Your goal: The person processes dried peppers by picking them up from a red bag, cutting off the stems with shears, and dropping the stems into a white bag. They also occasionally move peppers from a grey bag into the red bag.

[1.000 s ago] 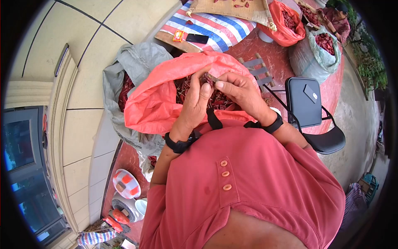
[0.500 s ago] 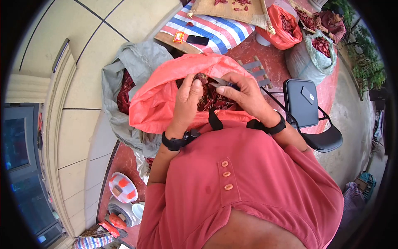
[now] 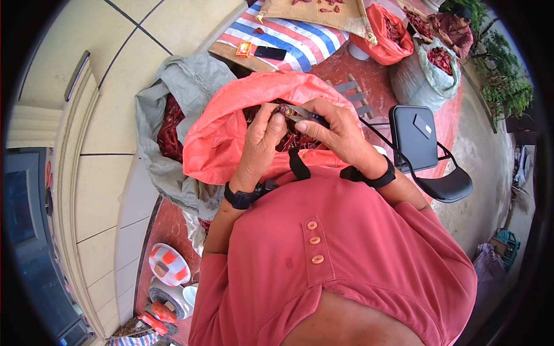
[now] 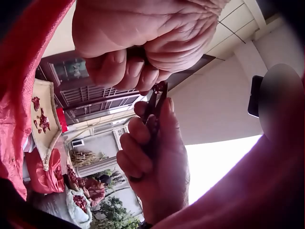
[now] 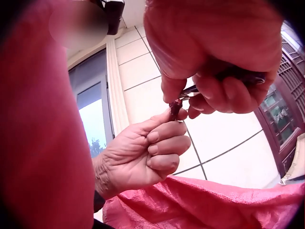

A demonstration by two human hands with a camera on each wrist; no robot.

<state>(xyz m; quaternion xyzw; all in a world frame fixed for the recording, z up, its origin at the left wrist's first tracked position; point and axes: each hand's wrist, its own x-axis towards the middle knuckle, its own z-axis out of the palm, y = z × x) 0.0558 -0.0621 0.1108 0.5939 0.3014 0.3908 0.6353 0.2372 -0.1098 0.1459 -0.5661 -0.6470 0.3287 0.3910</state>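
My left hand (image 3: 262, 141) pinches a dark red dried chili (image 5: 175, 110) between thumb and curled fingers, over the mouth of a red woven sack (image 3: 216, 135). Dried chilies (image 3: 295, 138) lie inside that sack. In my right hand (image 3: 337, 130) is a pair of small dark-handled scissors (image 3: 303, 113), its fingers wrapped round the handles. Two blades show apart in the left wrist view, with their tips right at the chili's end. From the right wrist, the right hand covers most of the scissors, and the chili's upper tip meets the blades.
A grey sack (image 3: 193, 83) of chilies stands at the left. To the right are a black folding chair (image 3: 414, 138) and a pale sack (image 3: 412, 83). Ahead, a striped cloth (image 3: 297, 43) bears a phone (image 3: 270, 53). Another person (image 3: 459, 32) sits at far right.
One second ago both hands met closely at the chili; they drew apart, showing the scissors. Now the blades are back at the chili. The head view has shifted slightly.
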